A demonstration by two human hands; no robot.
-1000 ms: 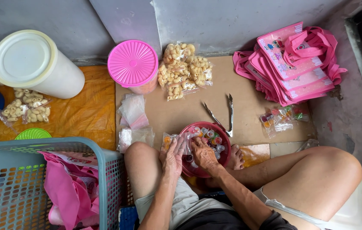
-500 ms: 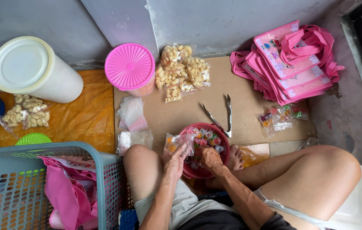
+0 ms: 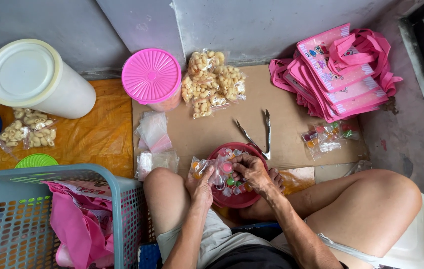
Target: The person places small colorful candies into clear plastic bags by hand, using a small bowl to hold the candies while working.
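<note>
Far left: white tub (image 3: 35,77) on its side, snack packs (image 3: 27,132) on orange sheet (image 3: 97,134), blue basket (image 3: 37,219) with pink bags inside. Centre: pink lid (image 3: 151,75), more snack packs (image 3: 212,82), empty clear bags (image 3: 153,130), tongs (image 3: 259,133) on cardboard (image 3: 282,99).

Between bare knees: red bowl (image 3: 237,192), round, shallow, heaped with small coloured jelly cups. Over bowl's left rim: clear bag (image 3: 209,169), crinkled, partly filled with same cups.

Left hand (image 3: 201,185): fingers curled, pinching bag's lower edge from below, thumb on top. Right hand (image 3: 254,172): fingertips bunched together at bag's mouth, over bowl's middle; contents of pinch too small to tell.

Right: 1 filled jelly pack (image 3: 326,135), stack of pink bags (image 3: 339,69) near wall.
</note>
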